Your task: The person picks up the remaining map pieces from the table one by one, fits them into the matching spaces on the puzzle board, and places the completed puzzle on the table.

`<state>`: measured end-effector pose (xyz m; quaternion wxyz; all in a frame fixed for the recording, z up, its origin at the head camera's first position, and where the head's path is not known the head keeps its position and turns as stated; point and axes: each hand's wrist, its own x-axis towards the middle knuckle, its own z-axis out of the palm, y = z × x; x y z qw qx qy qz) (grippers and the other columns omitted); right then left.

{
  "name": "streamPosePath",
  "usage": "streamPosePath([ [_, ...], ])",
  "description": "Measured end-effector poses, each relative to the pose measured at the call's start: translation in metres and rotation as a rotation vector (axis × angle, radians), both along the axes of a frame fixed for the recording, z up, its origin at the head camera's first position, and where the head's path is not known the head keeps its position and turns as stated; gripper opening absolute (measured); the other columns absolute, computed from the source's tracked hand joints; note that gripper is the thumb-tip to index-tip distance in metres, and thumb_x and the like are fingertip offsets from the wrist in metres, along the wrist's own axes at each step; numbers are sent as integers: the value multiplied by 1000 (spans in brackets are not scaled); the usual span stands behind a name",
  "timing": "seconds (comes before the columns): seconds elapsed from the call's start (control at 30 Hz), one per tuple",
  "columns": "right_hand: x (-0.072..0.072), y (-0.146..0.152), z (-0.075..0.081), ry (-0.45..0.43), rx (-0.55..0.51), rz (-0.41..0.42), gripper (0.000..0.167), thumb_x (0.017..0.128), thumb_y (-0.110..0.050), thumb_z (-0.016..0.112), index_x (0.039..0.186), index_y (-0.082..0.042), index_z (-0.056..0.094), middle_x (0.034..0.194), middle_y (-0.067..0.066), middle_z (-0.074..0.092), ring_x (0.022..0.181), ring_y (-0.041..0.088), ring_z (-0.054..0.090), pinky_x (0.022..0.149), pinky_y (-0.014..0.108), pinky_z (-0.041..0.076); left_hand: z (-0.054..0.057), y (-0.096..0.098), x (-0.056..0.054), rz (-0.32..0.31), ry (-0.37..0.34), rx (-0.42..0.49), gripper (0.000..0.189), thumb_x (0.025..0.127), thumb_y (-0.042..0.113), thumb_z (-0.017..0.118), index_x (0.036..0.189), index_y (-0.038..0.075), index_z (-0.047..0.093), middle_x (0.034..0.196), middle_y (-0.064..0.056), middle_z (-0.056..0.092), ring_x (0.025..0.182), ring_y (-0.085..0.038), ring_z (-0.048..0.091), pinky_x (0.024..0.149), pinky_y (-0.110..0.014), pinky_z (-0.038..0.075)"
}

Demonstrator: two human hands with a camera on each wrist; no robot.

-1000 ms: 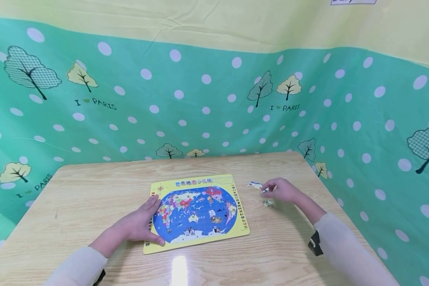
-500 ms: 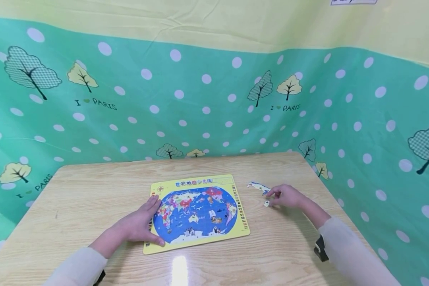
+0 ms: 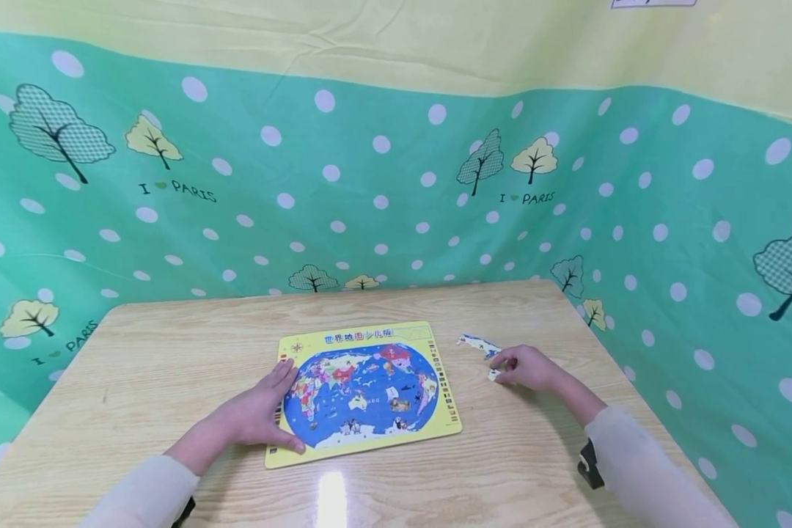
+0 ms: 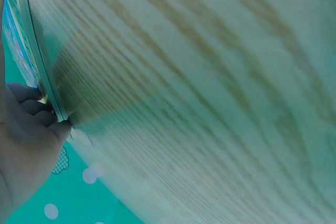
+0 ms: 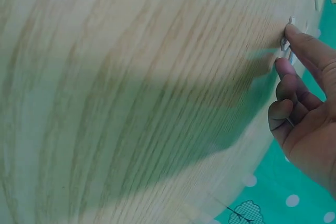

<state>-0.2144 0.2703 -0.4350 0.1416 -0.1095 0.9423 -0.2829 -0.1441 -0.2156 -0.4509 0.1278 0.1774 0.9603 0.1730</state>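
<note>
World-map board (image 3: 366, 389) lies flat on the wooden table (image 3: 158, 396) in front of you, yellow-bordered, with a blue oval map and a line of Chinese characters along its far edge. Your left hand (image 3: 257, 411) rests on its left side, fingers and thumb set wide apart: the fingertips lie over the left border, and the thumb reaches across the near left corner. From your left wrist, fingers and thumb show against the board's edge.

Your right hand (image 3: 528, 367) is to the right of the board, apart from it and low over the table. Its thumb and index finger leave a narrow gap, and the other fingers are curled in. The small puzzle piece (image 3: 492, 375) is at those fingertips, with the thumb touching it; you cannot tell whether it is pinched or only touched. Just beyond, the long puzzle piece (image 3: 478, 343) lies on the table, pale with a blue edge, its nearer end beside your index finger.

Pale sleeves (image 3: 647, 469) cover both your forearms, and a green dotted curtain (image 3: 363, 183) printed with trees hangs behind the table.
</note>
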Motion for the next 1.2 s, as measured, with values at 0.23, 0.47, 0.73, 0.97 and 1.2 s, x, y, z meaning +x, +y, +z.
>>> streamPosePath([
  [0.23,1,0,0,16,0,2,23,77,-13,74,98,-7,70,71,1,54,63,12,45,52,21,39,0,0,0,0,0,-7,140,45,80,67,147,-4,19,156,-23,8,143,-40,10,115,-52,23],
  [0.47,-3,-4,-1,-3,12,-67,21,76,-13,75,95,-8,67,73,3,55,64,14,47,51,21,40,0,-1,-1,-4,4,1,140,45,79,68,147,-4,19,156,-23,8,143,-41,9,115,-52,22],
  [0.73,-3,-9,0,-16,-30,-75,22,75,-11,75,95,-8,67,72,3,56,64,14,48,51,21,41,-1,0,0,0,-2,-3,140,45,79,68,147,-4,19,156,-22,8,144,-40,9,115,-52,22],
  [0.97,-3,-12,1,-31,-62,-86,19,77,-11,74,94,-7,67,74,4,57,65,15,48,52,22,41,0,1,1,6,-3,-5,140,45,79,68,146,-4,20,156,-22,9,144,-40,10,115,-52,23],
  [1.2,-6,-10,2,-70,-110,-95,15,80,-9,70,94,-7,67,78,5,58,66,16,49,52,22,44,0,0,0,-2,6,-1,140,45,79,68,146,-4,20,156,-23,10,143,-40,11,115,-51,23],
])
